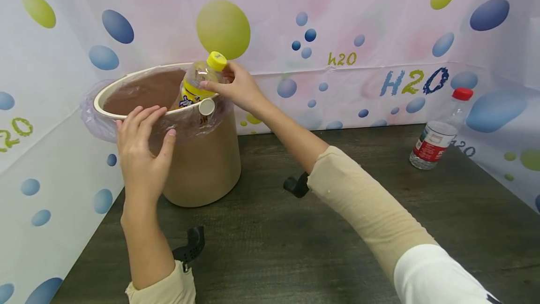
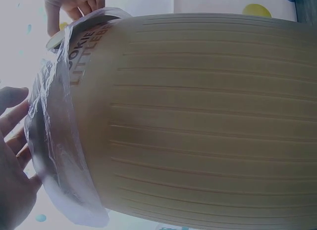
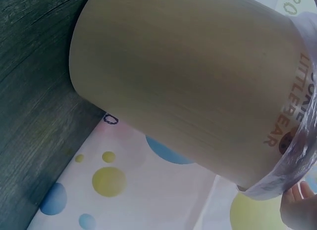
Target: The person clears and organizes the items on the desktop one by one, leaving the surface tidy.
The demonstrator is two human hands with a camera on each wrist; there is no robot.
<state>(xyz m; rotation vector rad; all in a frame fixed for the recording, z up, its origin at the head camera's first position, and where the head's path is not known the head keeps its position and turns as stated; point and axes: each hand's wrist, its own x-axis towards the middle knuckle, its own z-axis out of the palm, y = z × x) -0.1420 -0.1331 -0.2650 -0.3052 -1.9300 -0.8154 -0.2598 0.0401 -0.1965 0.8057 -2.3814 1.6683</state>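
A brown trash can [image 1: 202, 168] wears a pale rim ring [image 1: 101, 102] and a thin translucent liner bag [image 1: 94, 116] folded over its outside. My right hand [image 1: 240, 86] pinches a clear plastic bottle [image 1: 202, 75] with a yellow cap and yellow label, just below its neck. The bottle leans inside the can's right side, its lower part hidden behind the rim. My left hand [image 1: 143, 142] rests its extended fingers on the near left of the rim, thumb apart. The left wrist view also shows those fingers [image 2: 17, 123] at the lined rim.
On the dark wooden table [image 1: 261, 247], a clear bottle [image 1: 436, 135] with a red cap and red-and-white label stands at the far right. Behind the can hangs a backdrop [image 1: 278, 8] printed with coloured dots. Black wrist mounts [image 1: 191, 245] stick out from the sleeves.
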